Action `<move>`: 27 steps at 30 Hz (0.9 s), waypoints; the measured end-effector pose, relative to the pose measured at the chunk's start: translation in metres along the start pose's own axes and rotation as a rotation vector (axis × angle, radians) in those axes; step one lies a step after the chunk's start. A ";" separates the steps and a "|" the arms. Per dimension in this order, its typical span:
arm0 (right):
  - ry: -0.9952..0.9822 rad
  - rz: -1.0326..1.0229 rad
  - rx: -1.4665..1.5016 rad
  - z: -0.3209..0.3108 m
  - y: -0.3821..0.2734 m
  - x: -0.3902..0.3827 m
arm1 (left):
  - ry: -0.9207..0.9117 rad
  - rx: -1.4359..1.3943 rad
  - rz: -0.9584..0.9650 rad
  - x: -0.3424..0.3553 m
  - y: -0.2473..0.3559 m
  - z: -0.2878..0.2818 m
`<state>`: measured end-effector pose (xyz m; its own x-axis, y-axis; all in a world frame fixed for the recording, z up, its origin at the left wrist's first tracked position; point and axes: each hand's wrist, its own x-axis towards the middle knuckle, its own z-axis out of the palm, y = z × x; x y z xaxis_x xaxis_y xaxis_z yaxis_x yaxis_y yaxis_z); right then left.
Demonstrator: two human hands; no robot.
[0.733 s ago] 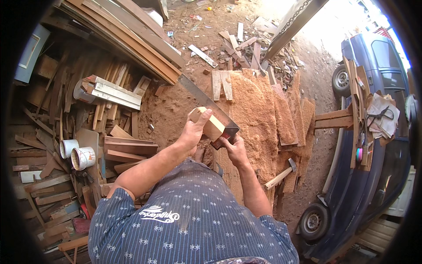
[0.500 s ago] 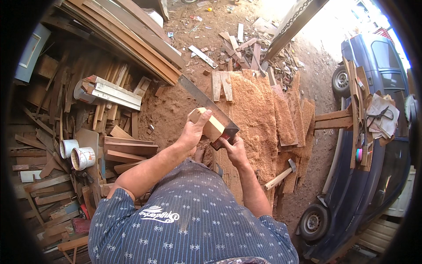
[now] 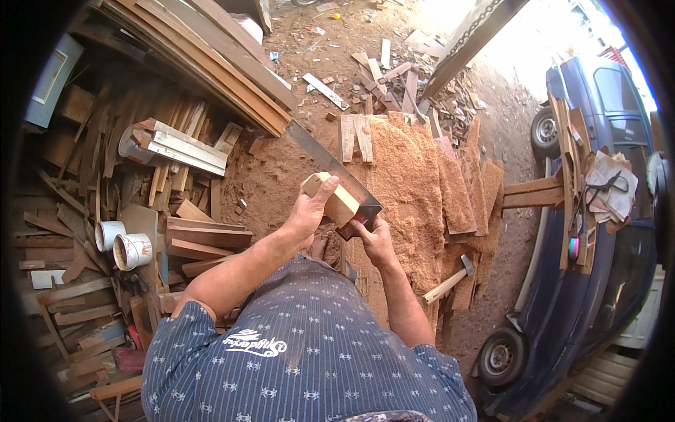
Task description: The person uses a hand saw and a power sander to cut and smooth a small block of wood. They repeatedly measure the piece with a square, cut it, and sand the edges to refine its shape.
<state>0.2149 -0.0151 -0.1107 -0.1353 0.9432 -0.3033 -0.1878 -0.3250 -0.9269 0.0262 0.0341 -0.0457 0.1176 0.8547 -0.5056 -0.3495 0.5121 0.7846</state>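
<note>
My left hand (image 3: 307,213) is closed around a pale wooden block (image 3: 340,204), its thumb lying along the top. In my right hand (image 3: 375,239) is what looks like a try square, gripped by its short dark stock (image 3: 349,228). Its long metal blade (image 3: 330,161) slants away to the far left, passing along the block's far side. The block sits in the corner between blade and stock; whether it touches both I cannot tell. The fingers under the block are hidden.
A sawdust-covered workbench (image 3: 401,176) lies just right of my hands, with a hammer (image 3: 448,279) on its near right part. Stacked boards (image 3: 211,56) reach in from the far left. Scrap wood and two white buckets (image 3: 133,252) stand left. A blue car (image 3: 562,295) is at the right.
</note>
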 end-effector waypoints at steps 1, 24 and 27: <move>-0.005 0.006 0.008 0.000 0.001 0.000 | -0.004 0.001 0.003 0.001 -0.001 -0.001; 0.020 -0.006 0.007 0.003 0.003 -0.001 | 0.035 -0.011 -0.023 -0.004 0.004 0.001; 0.093 0.004 0.085 -0.002 0.016 0.007 | 0.055 -0.003 0.000 -0.010 0.010 0.002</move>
<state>0.2131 -0.0134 -0.1283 -0.0462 0.9429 -0.3299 -0.2702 -0.3297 -0.9046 0.0231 0.0308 -0.0326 0.0667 0.8485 -0.5249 -0.3519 0.5123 0.7834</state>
